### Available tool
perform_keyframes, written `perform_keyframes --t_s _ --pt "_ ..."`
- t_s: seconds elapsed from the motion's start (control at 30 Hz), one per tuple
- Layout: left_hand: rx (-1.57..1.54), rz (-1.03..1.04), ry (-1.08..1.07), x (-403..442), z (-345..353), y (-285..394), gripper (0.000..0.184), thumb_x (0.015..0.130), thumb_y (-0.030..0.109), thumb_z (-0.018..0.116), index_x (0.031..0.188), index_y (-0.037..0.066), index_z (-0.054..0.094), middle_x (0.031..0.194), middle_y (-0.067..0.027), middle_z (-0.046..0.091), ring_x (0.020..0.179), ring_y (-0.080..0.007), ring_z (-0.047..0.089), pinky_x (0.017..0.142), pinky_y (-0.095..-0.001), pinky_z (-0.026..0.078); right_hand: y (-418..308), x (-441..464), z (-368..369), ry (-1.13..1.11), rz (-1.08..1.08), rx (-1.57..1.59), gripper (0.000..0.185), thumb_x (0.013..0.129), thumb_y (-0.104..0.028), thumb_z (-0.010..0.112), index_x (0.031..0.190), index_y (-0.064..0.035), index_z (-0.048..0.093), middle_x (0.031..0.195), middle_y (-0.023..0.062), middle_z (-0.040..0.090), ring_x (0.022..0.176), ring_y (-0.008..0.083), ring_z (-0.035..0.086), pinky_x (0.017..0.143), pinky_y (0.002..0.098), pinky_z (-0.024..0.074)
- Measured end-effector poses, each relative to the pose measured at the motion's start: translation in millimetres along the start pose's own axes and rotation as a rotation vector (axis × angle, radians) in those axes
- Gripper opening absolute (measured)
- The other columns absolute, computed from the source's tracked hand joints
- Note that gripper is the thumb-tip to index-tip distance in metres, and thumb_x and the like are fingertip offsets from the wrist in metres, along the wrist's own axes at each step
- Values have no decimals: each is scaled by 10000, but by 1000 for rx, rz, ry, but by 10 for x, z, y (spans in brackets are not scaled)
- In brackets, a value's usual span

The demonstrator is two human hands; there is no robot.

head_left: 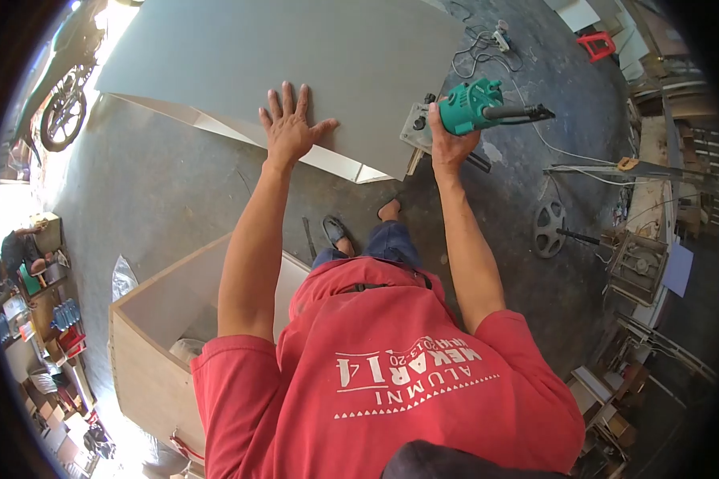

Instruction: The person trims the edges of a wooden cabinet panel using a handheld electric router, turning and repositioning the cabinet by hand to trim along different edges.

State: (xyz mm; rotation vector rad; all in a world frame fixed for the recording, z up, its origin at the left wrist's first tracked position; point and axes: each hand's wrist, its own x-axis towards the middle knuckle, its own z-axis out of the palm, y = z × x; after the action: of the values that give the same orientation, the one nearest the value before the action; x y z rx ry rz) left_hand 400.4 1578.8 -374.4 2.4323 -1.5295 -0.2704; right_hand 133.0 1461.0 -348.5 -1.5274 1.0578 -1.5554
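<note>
My left hand point(290, 132) lies flat with fingers spread on the top of a large grey panel point(359, 64), close to its near edge. White inner faces of the box-like piece under the panel show below that edge. My right hand point(453, 144) is wrapped round a green trim router point(467, 108). The router's metal base plate point(418, 128) sits at the panel's right edge, near the corner. Its black cord runs off to the right. The cutting bit is hidden from view.
Behind my left side stands an open wooden box point(148, 335). Cables and a power strip point(501, 38) lie on the floor beyond the panel. A pulley wheel point(550, 228), a red stool point(596, 46) and a motorcycle wheel point(64, 120) are farther out.
</note>
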Motion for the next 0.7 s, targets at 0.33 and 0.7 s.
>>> perform_keyframes --t_s 0.33,0.7 --pt "10 -6 31 -2 29 12 1061 832 820 575 1649 215 269 1731 -140 129 1590 -418 20 1235 -645 37 -464 -606 -109 -36 -29 -123 317 843 -100 830 1097 -3 666 1057 74 732 971 193 693 893 369 544" --pt "25 -33 13 -28 -23 71 1040 841 804 577 1645 214 283 1734 -115 135 1597 -385 29 1254 -613 42 -687 -942 -170 -75 32 -175 283 872 -110 787 1116 -13 680 1059 75 739 975 195 697 904 369 537"
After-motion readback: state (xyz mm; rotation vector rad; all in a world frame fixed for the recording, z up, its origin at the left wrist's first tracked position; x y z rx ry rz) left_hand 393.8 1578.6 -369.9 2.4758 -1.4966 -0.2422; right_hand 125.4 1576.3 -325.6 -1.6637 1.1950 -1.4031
